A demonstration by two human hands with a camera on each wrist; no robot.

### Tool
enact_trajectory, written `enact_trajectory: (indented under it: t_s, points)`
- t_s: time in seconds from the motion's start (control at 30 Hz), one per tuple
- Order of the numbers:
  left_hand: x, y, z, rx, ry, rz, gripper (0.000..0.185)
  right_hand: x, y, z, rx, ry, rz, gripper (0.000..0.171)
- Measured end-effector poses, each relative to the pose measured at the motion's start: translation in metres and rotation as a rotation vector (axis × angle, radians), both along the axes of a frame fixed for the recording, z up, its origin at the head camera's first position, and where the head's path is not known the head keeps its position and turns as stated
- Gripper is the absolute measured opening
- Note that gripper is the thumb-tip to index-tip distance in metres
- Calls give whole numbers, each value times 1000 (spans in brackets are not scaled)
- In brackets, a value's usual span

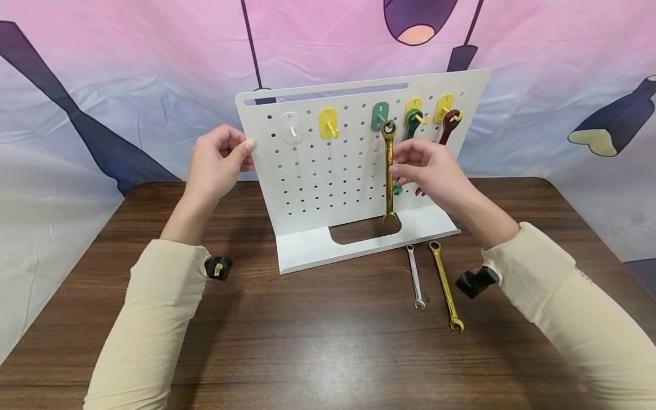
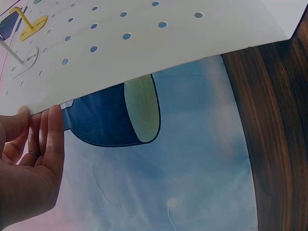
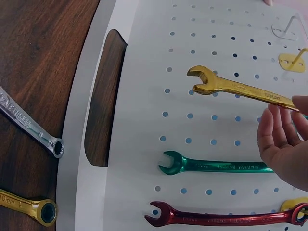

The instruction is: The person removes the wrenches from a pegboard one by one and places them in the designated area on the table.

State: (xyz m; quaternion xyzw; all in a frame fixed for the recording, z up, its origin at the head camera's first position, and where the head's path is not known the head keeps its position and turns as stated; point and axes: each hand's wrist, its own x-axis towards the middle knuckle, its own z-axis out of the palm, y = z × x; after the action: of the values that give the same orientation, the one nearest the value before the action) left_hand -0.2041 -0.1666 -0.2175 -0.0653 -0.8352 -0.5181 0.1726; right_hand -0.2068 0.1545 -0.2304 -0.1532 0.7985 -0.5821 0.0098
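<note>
Dark wooden table [image 1: 318, 341] before a pink-and-blue printed cloth backdrop [image 1: 128, 68]

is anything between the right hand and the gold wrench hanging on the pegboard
Nothing visible. The right hand has its fingertips right at the shaft of the gold wrench, which hangs from the green hook on the pegboard. The green wrench hangs to the side, not between them.
</note>
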Motion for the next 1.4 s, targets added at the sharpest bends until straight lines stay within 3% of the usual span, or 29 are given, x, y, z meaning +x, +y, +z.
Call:
enact_trajectory:
  t_s: [0.83, 1.4]
  points:
    - [-1, 1, -2, 0, 17, 1, 16, 6, 0, 2, 25, 55, -34, 18]
    - [0, 1, -1, 33, 20, -2, 15, 10, -1, 4, -18, 62, -41, 20]
